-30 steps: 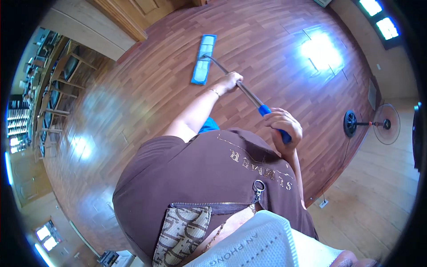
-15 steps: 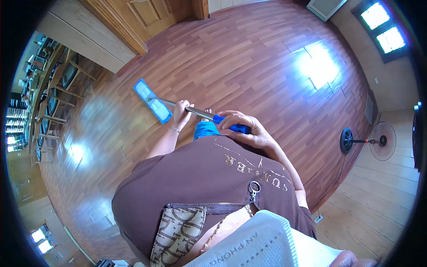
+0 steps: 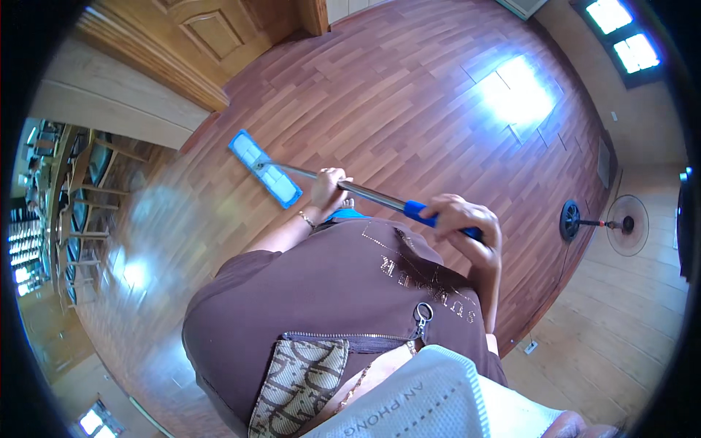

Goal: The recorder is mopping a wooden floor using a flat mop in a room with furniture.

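A flat mop (image 3: pixel 372 196) with a metal pole and a blue grip slants across the front of my body. Its rectangular blue-edged head (image 3: pixel 266 170) lies flat on the wood-plank floor (image 3: pixel 409 102), ahead and to the left. My left hand (image 3: pixel 328 190) is closed around the pole partway down, a bracelet on its wrist. Up at the blue grip, my right hand (image 3: pixel 464 223) is wrapped over the handle end, with part of the grip hidden behind its fingers.
Ahead on the left stands a wooden door (image 3: pixel 226 36) beside a pale wall panel (image 3: pixel 124 95). Several chairs (image 3: pixel 91 190) line a long table at far left. On the right is a standing fan (image 3: pixel 626 225), its round base (image 3: pixel 570 220) near the wall. Bright light glares off the floor.
Both hands and the pole have moved to the right, the right hand farther out from my body. The mop head has shifted slightly right in view.
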The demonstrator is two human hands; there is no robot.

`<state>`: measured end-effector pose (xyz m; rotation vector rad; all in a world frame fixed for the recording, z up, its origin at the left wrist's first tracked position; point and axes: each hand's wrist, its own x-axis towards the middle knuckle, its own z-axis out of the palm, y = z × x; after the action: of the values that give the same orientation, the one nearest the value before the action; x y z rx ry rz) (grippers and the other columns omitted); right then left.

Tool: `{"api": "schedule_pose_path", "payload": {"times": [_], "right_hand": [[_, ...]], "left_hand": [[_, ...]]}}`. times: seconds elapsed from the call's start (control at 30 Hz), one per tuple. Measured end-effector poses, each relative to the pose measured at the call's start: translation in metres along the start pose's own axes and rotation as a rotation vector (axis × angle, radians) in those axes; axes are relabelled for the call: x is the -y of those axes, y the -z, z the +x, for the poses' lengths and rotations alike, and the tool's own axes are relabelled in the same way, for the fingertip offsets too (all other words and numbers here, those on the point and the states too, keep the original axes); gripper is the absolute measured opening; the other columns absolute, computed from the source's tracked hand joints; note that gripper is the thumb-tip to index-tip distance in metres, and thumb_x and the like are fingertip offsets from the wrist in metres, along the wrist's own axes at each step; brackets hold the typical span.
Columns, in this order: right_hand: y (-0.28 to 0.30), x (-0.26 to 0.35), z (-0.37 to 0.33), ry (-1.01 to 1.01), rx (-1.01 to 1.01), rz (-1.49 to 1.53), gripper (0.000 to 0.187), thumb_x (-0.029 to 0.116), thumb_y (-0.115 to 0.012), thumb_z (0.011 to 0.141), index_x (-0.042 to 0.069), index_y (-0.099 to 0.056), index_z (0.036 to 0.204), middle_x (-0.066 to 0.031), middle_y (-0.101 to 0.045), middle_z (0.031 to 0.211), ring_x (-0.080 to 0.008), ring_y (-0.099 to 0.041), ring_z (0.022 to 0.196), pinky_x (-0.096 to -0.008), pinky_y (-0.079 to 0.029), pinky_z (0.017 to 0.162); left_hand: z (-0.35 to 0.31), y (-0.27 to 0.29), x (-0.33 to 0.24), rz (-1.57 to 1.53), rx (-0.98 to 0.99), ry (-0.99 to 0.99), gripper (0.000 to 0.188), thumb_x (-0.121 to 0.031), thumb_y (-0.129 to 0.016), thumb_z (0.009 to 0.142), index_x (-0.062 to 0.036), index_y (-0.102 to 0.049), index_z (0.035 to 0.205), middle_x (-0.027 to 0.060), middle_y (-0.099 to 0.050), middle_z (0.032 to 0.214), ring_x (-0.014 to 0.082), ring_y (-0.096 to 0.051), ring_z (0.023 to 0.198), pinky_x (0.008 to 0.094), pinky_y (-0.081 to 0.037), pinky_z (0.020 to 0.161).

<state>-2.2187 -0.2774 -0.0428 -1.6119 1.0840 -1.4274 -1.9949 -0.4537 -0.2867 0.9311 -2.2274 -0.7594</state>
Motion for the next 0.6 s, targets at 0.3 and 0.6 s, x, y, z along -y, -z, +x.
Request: {"api": "schedule_pose_path", "payload": {"times": [0.3,0.6], "right_hand": [[-0.003,0.076,-0.032,0.107,-0.244,-0.365,0.020,0.013,-0.058,0.077,0.001,-0.065,0.091,-0.0125,-0.064,0.066,-0.0365,-0.067,0.080,-0.0517,-0.047,0.081],[-0.074,0.117,-0.074,-0.070,-0.701,-0.703,0.042,0.043,-0.062,0.089,0.002,-0.065,0.083,-0.0128,-0.067,0.070,-0.0339,-0.068,0.076,-0.0449,-0.050,0.074]], "left_hand": [[0.075,-0.045,-0.071,-0.191,0.374,-0.237,0.029,-0.031,-0.067,0.085,-0.0079,-0.056,0.071,0.0128,-0.061,0.072,0.0358,-0.060,0.080,0.0464,-0.047,0.070],[0.082,-0.118,-0.132,-0.237,0.841,-0.505,0.017,-0.026,-0.066,0.081,-0.0089,-0.063,0.077,0.0144,-0.065,0.084,0.0359,-0.062,0.094,0.0496,-0.050,0.078]]}}
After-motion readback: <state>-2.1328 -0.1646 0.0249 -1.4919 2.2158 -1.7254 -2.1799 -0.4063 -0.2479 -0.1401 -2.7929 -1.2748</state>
